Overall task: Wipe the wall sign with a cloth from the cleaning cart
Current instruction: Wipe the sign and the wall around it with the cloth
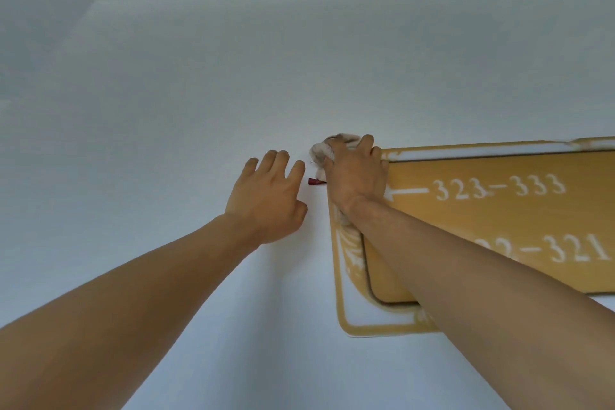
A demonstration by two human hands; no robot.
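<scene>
cloth bunched at the sign's corner, most of the face unwiped

the right hand [354,173] presses a crumpled cloth [321,150] on the upper left corner of the yellow wall sign [499,220]. the left hand [271,196] rests open and empty on the wall [166,110]. the bunched cloth could snag the sign's edge, and a hard push might loosen the panel.

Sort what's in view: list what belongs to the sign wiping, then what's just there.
In the job:
sign, yellow, on the wall
cloth, pressed on the sign's top left corner
right hand, on the cloth

Just there:
left hand, flat on the wall
wall
</scene>
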